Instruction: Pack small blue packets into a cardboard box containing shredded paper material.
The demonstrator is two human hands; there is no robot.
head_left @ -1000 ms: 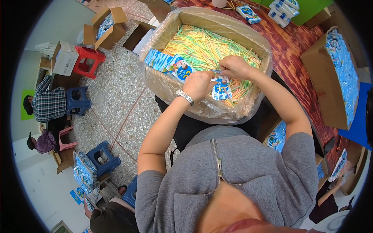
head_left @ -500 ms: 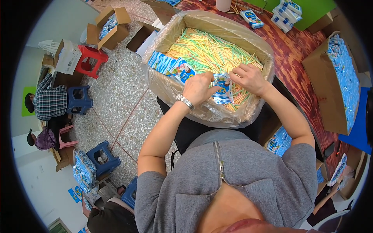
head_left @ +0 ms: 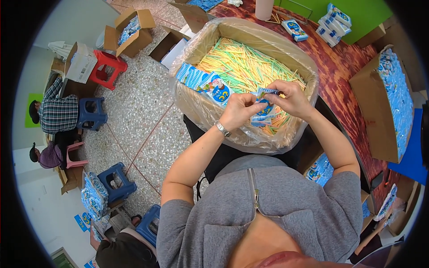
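- At the far left, two co-workers sit: one in a checked shirt (head_left: 58,114), the other, in purple (head_left: 51,156), just below in view.
- Beside them stand a blue stool (head_left: 91,114) and a pink stool (head_left: 75,156); higher up, a white carton (head_left: 81,64) is next to a red stool (head_left: 109,69).
- Farther right on the speckled floor (head_left: 147,107), an open brown carton (head_left: 136,42) holds blue packets; lower down, shiny blue-and-white packs (head_left: 94,196) lie near another blue stool (head_left: 117,181).
- At the middle, a large carton (head_left: 268,44) lined with clear plastic (head_left: 196,107) is filled with loose pastel sticks (head_left: 239,64).
- Over its left edge and the sticks lies a strip of printed packets (head_left: 192,76).
- Next comes the left hand (head_left: 239,111), a metal band at the wrist, thumb and forefinger pinched on a small packet (head_left: 261,119).
- That packet is above the sticks, between both hands.
- The right hand (head_left: 290,100) grips its upper end, thumb against fingers.
- Beyond, a red-brown patterned table (head_left: 330,71) bears small boxes (head_left: 333,27).
- At the far right, a tall carton (head_left: 373,111) brims with blue packets.
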